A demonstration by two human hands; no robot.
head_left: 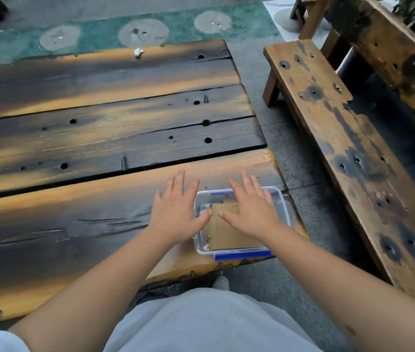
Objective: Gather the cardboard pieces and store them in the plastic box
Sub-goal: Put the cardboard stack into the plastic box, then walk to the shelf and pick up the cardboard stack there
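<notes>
A clear plastic box (284,207) with blue clips stands at the near right corner of the wooden table (99,148). Brown cardboard pieces (226,235) lie flat inside it. My left hand (176,214) hovers flat over the box's left rim with fingers spread, its thumb tip reaching over the cardboard. My right hand (252,212) is spread flat above the box's middle, its thumb tip next to the left thumb. Neither hand holds anything. Part of the cardboard is hidden under my right hand.
A wooden bench (341,138) stands to the right across a strip of paved floor (298,161). A small crumpled white scrap (138,52) lies at the table's far edge. My shoe (220,283) shows below the table's near edge.
</notes>
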